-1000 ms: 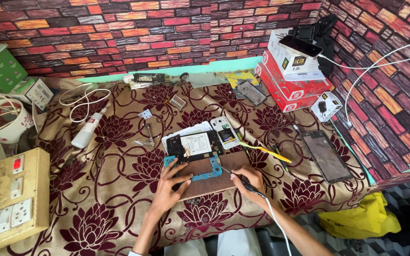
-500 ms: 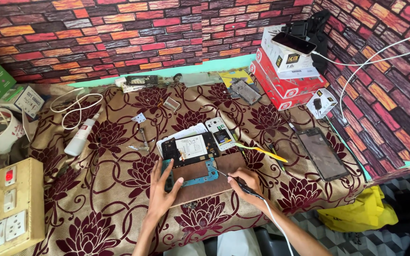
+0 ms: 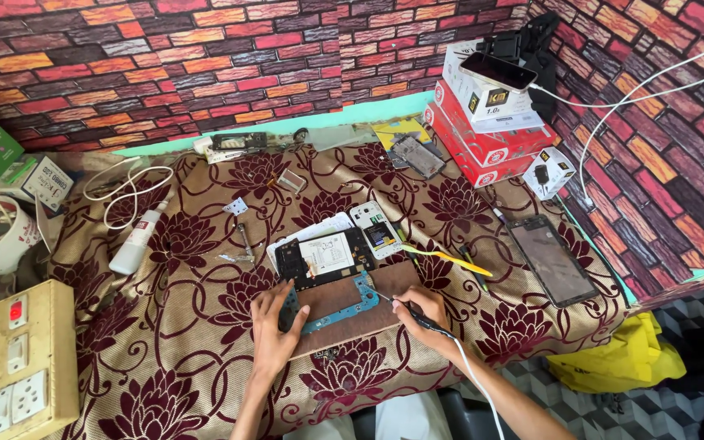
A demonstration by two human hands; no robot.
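Near the counter's front edge, the left hand (image 3: 275, 326) pinned the blue circuit board (image 3: 337, 307); the right hand (image 3: 424, 312) gripped a soldering iron (image 3: 407, 310). A slip could burn the board.

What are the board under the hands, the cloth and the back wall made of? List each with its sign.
Board: looks like matte brown wood or fibreboard, flat and dull. The left hand rests at its edge.
Cloth: woven fabric, cream with maroon flowers; it creases and drapes.
Back wall: brick look, but probably printed or embossed sheeting, given its even repeating pattern.
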